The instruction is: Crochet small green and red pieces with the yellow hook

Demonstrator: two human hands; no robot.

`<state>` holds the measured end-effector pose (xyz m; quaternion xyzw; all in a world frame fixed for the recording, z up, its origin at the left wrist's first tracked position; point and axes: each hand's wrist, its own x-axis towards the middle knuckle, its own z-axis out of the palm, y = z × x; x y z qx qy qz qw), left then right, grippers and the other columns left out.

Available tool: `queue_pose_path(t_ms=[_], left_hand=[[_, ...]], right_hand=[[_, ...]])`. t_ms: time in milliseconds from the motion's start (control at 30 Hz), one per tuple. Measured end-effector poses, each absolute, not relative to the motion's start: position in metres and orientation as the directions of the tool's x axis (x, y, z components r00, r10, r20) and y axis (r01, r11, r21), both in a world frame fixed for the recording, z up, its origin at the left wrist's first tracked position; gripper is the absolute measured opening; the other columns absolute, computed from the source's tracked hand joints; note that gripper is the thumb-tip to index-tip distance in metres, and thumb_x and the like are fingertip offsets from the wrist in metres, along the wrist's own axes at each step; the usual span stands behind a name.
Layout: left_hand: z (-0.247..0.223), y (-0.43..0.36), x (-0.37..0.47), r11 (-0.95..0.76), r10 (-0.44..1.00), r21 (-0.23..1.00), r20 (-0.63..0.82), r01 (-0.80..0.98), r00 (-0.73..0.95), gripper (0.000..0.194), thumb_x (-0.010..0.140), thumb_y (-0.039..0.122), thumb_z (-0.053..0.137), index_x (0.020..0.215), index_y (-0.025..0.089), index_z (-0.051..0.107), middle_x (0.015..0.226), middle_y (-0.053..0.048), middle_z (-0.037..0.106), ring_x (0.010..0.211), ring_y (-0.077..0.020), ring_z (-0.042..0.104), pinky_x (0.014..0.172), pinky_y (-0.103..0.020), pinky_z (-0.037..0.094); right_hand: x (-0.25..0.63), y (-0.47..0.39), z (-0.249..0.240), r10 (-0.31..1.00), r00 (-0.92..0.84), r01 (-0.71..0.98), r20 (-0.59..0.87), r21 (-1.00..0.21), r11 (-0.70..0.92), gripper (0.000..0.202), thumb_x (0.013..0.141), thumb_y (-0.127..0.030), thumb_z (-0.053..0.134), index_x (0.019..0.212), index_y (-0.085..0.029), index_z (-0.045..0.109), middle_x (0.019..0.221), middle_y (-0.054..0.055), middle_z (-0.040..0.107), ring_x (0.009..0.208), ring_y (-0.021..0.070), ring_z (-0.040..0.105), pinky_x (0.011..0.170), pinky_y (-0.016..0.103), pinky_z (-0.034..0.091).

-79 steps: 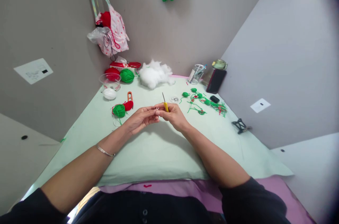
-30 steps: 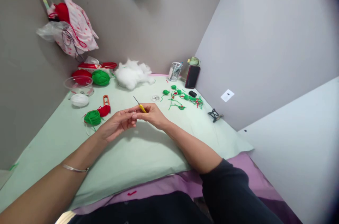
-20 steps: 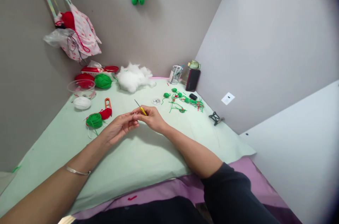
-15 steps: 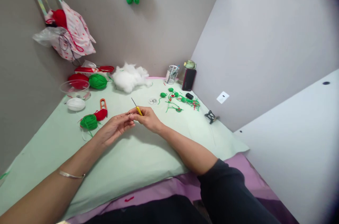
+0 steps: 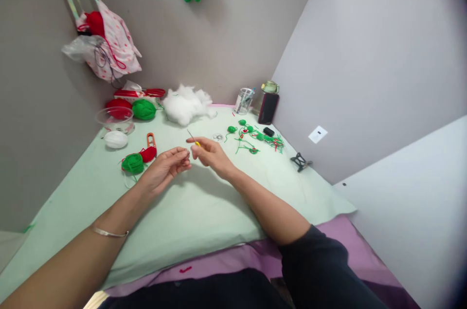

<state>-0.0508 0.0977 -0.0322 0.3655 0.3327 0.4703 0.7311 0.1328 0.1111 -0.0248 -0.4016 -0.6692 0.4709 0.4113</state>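
My right hand (image 5: 213,155) is closed around a crochet hook (image 5: 197,143) with a yellow handle. The hook's thin metal shaft points up and to the left above the fingers. Close beside it, my left hand (image 5: 168,168) is pinched at the fingertips, and what it holds is too small to make out. A narrow gap separates the two hands over the pale green cloth (image 5: 204,221). To the left of my left hand lie a green yarn ball (image 5: 133,164), a red piece of yarn work (image 5: 148,154) and an orange tool (image 5: 151,140).
White stuffing (image 5: 188,104) lies at the back, near a green yarn ball (image 5: 144,110) and a clear bowl (image 5: 115,118). Small green crocheted pieces (image 5: 249,129) with loose yarn ends are at right. A phone (image 5: 268,108) leans by a clear cup (image 5: 243,101). A bag (image 5: 116,41) hangs left.
My right hand has drawn slightly away from my left, and its index finger is stretched further forward. The yellow handle shows less. The whole view has shifted a little, with things appearing further right.
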Motion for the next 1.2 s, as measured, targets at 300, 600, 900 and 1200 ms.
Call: queue_pose_path(t_ms=[300,600,900,1200], left_hand=[[-0.032,0.099,-0.053,0.180,0.976,0.866,-0.096,-0.467,0.197,0.029,0.066,0.026,0.093,0.079,0.015,0.070,0.075,0.003,0.062,0.064,-0.0069,0.059,0.062,-0.016,0.056],[-0.036,0.097,-0.052,0.197,0.965,0.887,-0.099,-0.418,0.244,0.029,0.071,0.031,0.091,0.084,0.015,0.071,0.073,0.002,0.063,0.064,-0.0083,0.062,0.066,-0.019,0.057],[-0.040,0.094,-0.050,0.195,0.932,0.929,-0.076,-0.314,0.353,0.027,0.076,0.037,0.087,0.085,0.017,0.071,0.073,0.003,0.063,0.067,-0.0101,0.061,0.073,-0.023,0.055],[-0.035,0.078,-0.042,0.228,0.675,0.971,-0.109,-0.067,0.730,0.019,0.072,0.033,0.089,0.077,0.018,0.078,0.072,-0.002,0.068,0.063,-0.0145,0.063,0.064,-0.028,0.050]], right_hand=[[0.161,0.137,-0.039,0.950,-0.280,0.646,0.139,-0.705,0.293,0.021,0.097,-0.025,0.058,0.093,-0.017,0.076,0.091,0.006,0.076,0.082,0.0166,0.063,0.080,0.029,0.043],[0.156,0.134,-0.042,0.963,-0.226,0.845,0.148,-0.461,0.269,0.015,0.096,-0.024,0.064,0.094,-0.022,0.079,0.099,0.008,0.080,0.091,0.0209,0.068,0.079,0.030,0.042],[0.147,0.124,-0.043,0.942,-0.313,0.859,0.121,-0.387,0.335,0.022,0.098,-0.038,0.066,0.093,-0.020,0.077,0.092,0.007,0.079,0.081,0.0169,0.065,0.069,0.027,0.035],[0.136,0.129,-0.047,0.876,-0.460,0.814,0.148,-0.323,0.482,0.023,0.100,-0.021,0.057,0.114,-0.021,0.075,0.110,0.008,0.078,0.093,0.0182,0.070,0.079,0.028,0.045]])
